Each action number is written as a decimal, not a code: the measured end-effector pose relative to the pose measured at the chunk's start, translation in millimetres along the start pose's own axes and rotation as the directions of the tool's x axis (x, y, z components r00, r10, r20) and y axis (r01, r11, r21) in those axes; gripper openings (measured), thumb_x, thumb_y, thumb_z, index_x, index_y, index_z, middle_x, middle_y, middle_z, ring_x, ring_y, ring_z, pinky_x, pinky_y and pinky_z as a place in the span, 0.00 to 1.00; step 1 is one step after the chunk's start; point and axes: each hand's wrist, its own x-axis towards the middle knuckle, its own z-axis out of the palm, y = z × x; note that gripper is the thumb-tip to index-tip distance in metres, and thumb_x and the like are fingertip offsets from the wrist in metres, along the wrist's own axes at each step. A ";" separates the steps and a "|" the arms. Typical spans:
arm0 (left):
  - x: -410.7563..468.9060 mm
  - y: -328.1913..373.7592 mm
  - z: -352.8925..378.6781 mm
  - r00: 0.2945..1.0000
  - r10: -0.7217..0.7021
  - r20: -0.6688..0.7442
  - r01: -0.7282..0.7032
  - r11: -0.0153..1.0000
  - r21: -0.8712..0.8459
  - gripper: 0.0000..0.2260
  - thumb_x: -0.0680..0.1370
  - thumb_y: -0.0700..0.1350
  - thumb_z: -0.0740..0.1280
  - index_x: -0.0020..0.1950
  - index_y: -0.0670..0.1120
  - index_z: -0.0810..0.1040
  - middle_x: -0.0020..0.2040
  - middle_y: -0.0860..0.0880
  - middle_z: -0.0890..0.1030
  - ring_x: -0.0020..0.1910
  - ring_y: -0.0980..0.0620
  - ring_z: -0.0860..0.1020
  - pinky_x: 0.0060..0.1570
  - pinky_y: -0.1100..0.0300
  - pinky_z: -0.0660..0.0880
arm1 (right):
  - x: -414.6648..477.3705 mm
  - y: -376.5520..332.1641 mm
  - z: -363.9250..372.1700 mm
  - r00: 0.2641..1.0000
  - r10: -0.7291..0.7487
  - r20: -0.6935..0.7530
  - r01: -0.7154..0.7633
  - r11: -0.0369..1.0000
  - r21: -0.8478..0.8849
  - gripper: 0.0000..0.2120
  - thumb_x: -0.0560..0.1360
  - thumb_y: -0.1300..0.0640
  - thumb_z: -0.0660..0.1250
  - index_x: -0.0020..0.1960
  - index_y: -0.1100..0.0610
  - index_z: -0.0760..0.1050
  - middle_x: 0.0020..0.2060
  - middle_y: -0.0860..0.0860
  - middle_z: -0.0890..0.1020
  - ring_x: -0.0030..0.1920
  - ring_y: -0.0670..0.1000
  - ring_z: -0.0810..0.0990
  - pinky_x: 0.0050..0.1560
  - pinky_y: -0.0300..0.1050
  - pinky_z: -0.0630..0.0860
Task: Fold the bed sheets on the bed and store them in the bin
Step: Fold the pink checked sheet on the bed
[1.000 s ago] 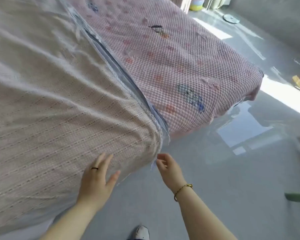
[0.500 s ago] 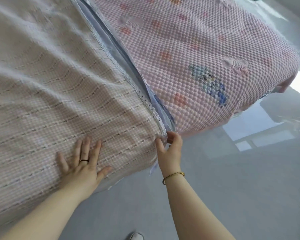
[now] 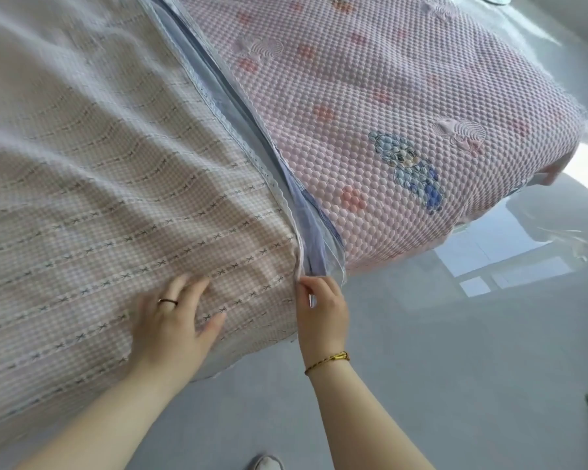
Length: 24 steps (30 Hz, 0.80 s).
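Observation:
A beige checked bed sheet [image 3: 109, 184] with a white lace edge lies over the left part of the bed, its near corner hanging over the bed's end. My left hand [image 3: 175, 325] rests flat on the sheet near that corner, fingers spread, a ring on one finger. My right hand [image 3: 323, 308], with a gold bracelet at the wrist, pinches the sheet's corner edge where several layers of pale blue fabric [image 3: 314, 232] meet. No bin is in view.
A pink quilted mattress cover [image 3: 404, 106] with cartoon prints spans the right part of the bed. Glossy grey floor [image 3: 455, 351] lies in front of and right of the bed. A shoe tip [image 3: 267, 463] shows at the bottom edge.
My left hand slid up onto the sheet and then to the right toward the corner. My right hand rose to the sheet's corner edge and took hold of it.

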 end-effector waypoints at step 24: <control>64.1 59.8 10.5 0.957 -0.146 0.250 0.268 0.774 -0.574 0.19 0.76 0.45 0.66 0.29 0.45 0.62 0.26 0.50 0.62 0.26 0.53 0.60 0.27 0.62 0.57 | -34.5 13.1 19.1 0.989 0.082 0.120 -0.102 0.979 0.178 0.21 0.64 0.50 0.59 0.56 0.49 0.66 0.48 0.42 0.68 0.49 0.38 0.66 0.55 0.21 0.60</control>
